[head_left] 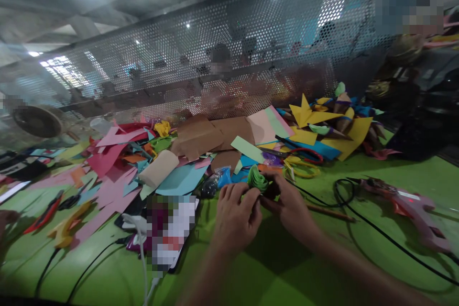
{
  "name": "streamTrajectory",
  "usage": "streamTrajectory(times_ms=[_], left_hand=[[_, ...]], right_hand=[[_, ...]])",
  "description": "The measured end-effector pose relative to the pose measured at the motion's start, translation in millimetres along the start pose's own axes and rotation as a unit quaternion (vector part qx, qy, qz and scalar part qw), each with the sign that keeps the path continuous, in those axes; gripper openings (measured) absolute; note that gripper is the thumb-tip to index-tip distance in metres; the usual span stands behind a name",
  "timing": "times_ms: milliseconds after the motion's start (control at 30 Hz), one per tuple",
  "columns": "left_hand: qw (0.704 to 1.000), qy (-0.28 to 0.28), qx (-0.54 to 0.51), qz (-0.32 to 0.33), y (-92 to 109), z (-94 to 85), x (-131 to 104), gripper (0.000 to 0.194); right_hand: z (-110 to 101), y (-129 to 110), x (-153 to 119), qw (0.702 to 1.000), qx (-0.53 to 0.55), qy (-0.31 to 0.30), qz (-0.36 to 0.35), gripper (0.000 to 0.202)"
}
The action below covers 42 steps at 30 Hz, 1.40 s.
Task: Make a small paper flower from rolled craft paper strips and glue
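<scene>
A green rolled paper flower [257, 179], coiled in layers, is held up between my two hands over the green table. My left hand [237, 210] closes on its near left side with bent fingers. Against its right side, my right hand [285, 201] pinches with the thumb and fingers. Parts of the fingertips and the flower's underside are hidden. Just beyond the hands lie scissors with red and black handles [315, 154] and a yellow-handled pair [303, 168]. Near my right wrist lies a brown pencil [332, 212].
A pink glue gun [412, 208] with a black cord lies at right. A phone [175, 229] with a white cable is left of my hands, a yellow glue gun [68, 227] farther left. Coloured paper scraps [114, 177] and brown sheets [201, 136] are heaped before a perforated metal screen [172, 57].
</scene>
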State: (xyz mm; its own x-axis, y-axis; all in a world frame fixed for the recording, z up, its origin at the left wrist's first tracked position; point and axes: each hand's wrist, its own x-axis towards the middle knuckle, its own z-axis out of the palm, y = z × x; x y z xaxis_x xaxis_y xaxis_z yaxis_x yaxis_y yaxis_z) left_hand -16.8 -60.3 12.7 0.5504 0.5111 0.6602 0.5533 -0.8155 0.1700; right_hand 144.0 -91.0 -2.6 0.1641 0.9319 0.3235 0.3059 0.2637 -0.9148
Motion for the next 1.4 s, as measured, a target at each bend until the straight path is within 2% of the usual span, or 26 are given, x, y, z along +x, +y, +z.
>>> streamTrajectory(times_ms=[200, 333, 533, 800, 1400], left_hand=[[1.000, -0.008, 0.005, -0.009, 1.2, 1.8, -1.1, 0.012], [1.000, -0.024, 0.004, -0.014, 2.5, 1.7, -1.0, 0.018], [0.999, -0.035, -0.001, -0.023, 2.4, 3.7, -0.4, 0.012], [0.999, -0.048, 0.005, -0.022, 4.6, 3.0, 1.0, 0.019], [0.998, -0.046, -0.022, -0.036, 6.6, 6.0, 0.6, 0.016]], right_hand=[[0.2, -0.2, 0.3, 0.998, -0.049, 0.019, -0.037, 0.039], [0.7, 0.3, 0.3, 0.997, -0.071, 0.022, -0.031, 0.042], [1.1, 0.0, 1.9, 0.996, -0.080, 0.025, -0.037, 0.042], [1.1, 0.0, 1.9, 0.993, -0.108, 0.031, -0.021, 0.044], [3.2, 3.8, 1.9, 0.993, -0.097, 0.045, -0.040, 0.039]])
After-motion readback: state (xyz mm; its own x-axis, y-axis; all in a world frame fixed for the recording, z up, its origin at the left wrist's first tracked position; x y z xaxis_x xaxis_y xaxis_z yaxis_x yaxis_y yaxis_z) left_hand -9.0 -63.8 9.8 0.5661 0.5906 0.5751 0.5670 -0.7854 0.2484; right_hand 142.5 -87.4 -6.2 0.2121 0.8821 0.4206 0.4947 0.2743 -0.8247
